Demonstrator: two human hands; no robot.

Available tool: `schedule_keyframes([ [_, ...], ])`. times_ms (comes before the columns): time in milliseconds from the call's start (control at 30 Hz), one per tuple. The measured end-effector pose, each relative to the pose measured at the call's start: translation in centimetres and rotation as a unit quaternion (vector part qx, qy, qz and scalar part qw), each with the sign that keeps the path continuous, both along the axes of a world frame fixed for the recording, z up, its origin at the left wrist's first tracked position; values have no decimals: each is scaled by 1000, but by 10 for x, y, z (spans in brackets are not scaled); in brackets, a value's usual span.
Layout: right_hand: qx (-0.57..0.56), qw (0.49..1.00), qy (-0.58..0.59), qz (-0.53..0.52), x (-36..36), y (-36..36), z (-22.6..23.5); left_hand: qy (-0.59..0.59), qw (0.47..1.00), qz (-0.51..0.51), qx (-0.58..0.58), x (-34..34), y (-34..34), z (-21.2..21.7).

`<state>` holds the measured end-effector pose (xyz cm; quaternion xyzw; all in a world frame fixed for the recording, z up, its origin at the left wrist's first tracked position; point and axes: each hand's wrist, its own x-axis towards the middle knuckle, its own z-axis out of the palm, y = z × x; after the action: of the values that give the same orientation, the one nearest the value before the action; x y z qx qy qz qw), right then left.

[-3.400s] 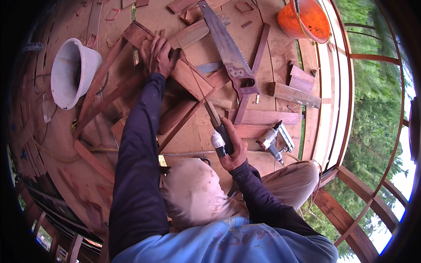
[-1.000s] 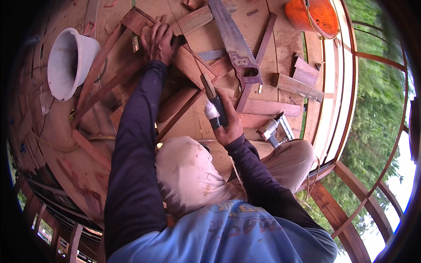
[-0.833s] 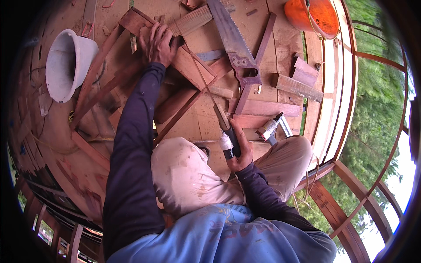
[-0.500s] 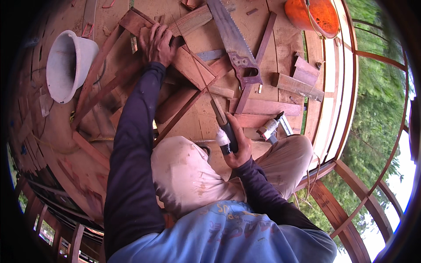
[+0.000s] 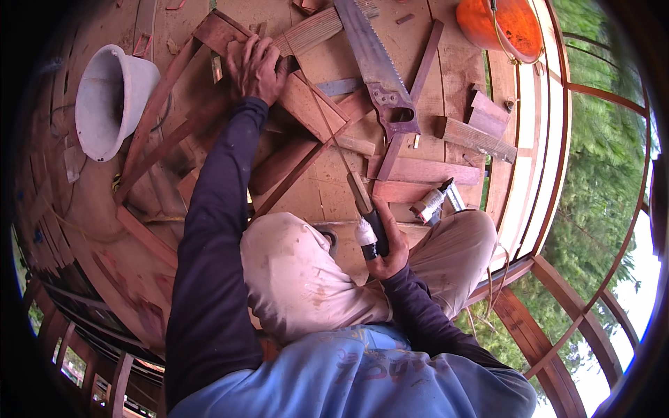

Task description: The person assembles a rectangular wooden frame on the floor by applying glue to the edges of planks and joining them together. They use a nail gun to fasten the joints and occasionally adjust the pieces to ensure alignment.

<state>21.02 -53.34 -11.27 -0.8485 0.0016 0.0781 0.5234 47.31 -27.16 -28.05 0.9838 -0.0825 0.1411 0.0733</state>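
My left hand (image 5: 256, 66) presses down on the end of a reddish wooden board (image 5: 310, 108) that lies across other slats on the plank floor. My right hand (image 5: 391, 249) is closed around the dark, white-taped handle of a thin-bladed saw (image 5: 368, 221), close to my knees. Its narrow blade (image 5: 333, 136) runs up and left to the board just beside my left hand. I am crouched, with both knees in light trousers below the work.
A large hand saw (image 5: 380, 66) lies on the planks to the right of the board. A white bucket (image 5: 108, 97) sits at left, an orange bucket (image 5: 502, 24) at top right. Wood offcuts (image 5: 477, 136) and a small tube-like tool (image 5: 432, 202) lie near the railing.
Over the last second my right hand has drawn the thin saw back toward my body, after a short push forward. My left hand has stayed on the board.
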Motion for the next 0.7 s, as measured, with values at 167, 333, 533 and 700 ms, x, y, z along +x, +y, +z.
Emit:
schedule_keyframes([
  [167,7,999,-31,-11,108,42,-40,-21,999,-6,-45,6,-8,-12],
  [333,27,999,26,-19,46,25,-16,-18,999,-4,-27,6,4,-6],
  [533,-8,999,-32,8,55,17,-15,-20,1000,-5,-21,2,-2,-1],
  [700,-16,999,27,-2,98,47,-29,-19,1000,-11,-18,0,-2,-8],
])
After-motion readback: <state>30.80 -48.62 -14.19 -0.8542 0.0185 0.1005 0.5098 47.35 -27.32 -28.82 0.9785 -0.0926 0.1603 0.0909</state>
